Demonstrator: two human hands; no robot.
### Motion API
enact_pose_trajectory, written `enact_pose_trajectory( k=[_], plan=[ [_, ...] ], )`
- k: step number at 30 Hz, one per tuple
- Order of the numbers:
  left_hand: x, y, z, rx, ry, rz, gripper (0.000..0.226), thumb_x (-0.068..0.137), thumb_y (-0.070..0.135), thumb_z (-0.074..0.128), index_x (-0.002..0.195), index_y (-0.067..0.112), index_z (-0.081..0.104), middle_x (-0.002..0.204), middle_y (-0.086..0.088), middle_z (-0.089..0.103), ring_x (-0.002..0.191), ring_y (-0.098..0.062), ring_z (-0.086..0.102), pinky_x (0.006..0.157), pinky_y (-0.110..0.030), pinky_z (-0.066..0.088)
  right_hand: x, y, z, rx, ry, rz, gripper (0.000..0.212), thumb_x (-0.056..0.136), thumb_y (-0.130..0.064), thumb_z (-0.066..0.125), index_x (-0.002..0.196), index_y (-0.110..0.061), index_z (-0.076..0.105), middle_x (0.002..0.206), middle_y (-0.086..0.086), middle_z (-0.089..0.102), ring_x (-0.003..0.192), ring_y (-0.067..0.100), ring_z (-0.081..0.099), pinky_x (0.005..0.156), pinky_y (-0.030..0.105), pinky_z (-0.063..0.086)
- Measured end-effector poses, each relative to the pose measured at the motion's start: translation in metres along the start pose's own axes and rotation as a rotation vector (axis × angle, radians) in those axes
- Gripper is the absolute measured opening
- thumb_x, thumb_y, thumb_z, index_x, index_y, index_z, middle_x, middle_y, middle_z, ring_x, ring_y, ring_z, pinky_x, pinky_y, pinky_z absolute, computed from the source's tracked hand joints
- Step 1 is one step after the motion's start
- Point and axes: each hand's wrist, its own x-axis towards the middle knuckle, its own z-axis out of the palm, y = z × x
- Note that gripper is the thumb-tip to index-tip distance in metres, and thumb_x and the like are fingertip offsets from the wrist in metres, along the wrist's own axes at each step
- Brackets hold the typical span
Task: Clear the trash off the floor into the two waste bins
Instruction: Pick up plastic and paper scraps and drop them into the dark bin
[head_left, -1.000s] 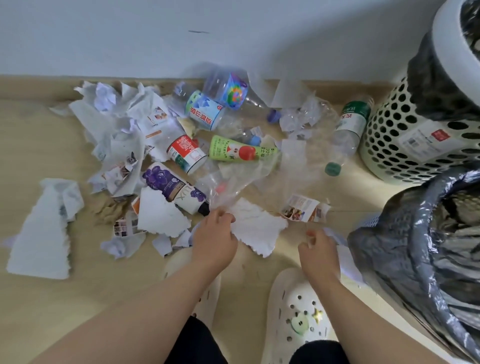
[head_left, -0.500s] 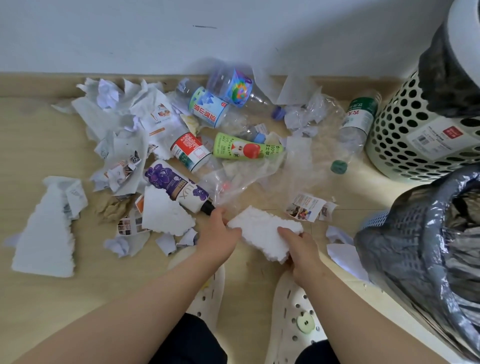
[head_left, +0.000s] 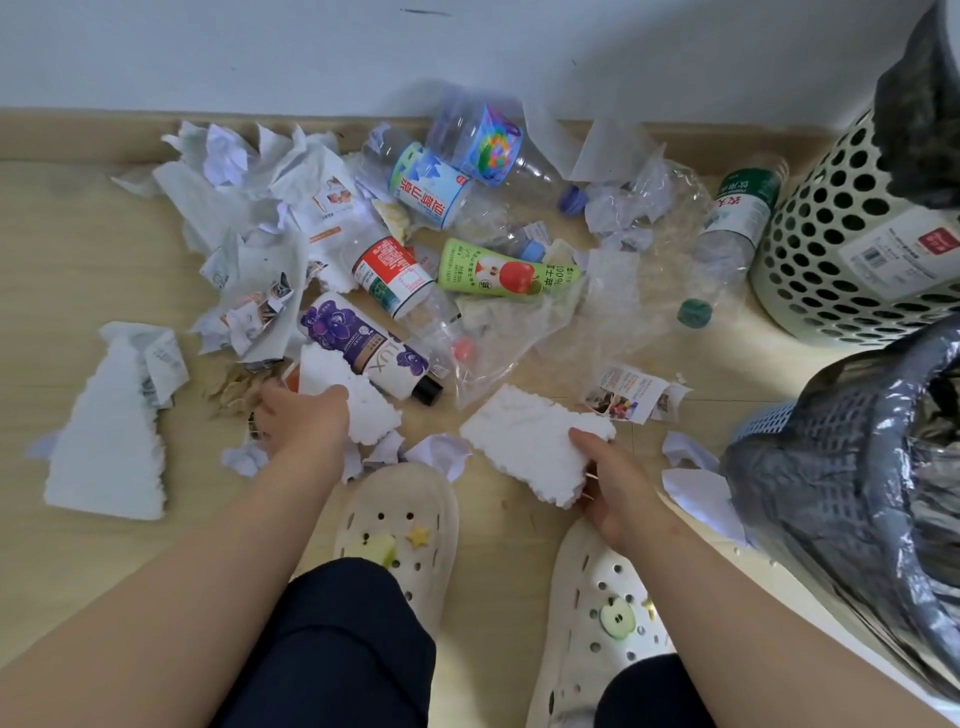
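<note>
One foam piece held, reaching for the next

My right hand pinches a white foam slab; my left hand closes over another foam scrap. I'd grip gently, then swing right to the black-lined bin.

Half a second ago both hands held one foam piece; now only the right hand grips it (by its right end). The left hand has let go and moved left onto another foam piece beside the purple bottle.
</note>
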Motion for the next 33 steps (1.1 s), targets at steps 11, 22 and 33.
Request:
enact_pose_trajectory(
  k=[11,22,33],
  plan=[
    [-0.019,-0.007,-0.005,-0.262,-0.190,0.024,0.053,0.090,0.016,0.054,0.138,0.014,0.031,0.133,-0.008,0.047,0.113,-0.029,0.051,0.087,-0.038,0.045,-0.007,-0.003,0.009,-0.022,-0.099,0.037,0.006,0.093,-0.017,0.054,0.096,-0.017,0.059,0.090,0.003,0.064,0.072,0.020,0.059,0.061,0.031,0.047],
    [-0.036,-0.012,-0.022,-0.628,-0.547,-0.132,0.024,0.096,0.022,0.047,0.118,0.010,0.047,0.098,-0.006,0.060,0.078,-0.017,0.059,0.058,-0.028,0.055,-0.013,-0.013,0.024,0.204,-0.199,0.077,0.024,0.091,-0.024,0.055,0.114,-0.016,0.059,0.101,0.002,0.069,0.085,0.019,0.063,0.069,0.029,0.049],
    [-0.041,-0.010,-0.011,-0.436,-0.546,-0.081,0.035,0.093,0.007,0.051,0.126,0.011,0.043,0.094,-0.005,0.058,0.076,-0.017,0.057,0.060,-0.029,0.051,-0.023,-0.023,0.036,0.379,-0.247,0.082,0.013,0.089,-0.022,0.057,0.097,-0.013,0.063,0.083,0.002,0.074,0.085,0.021,0.065,0.081,0.034,0.049]
  ],
)
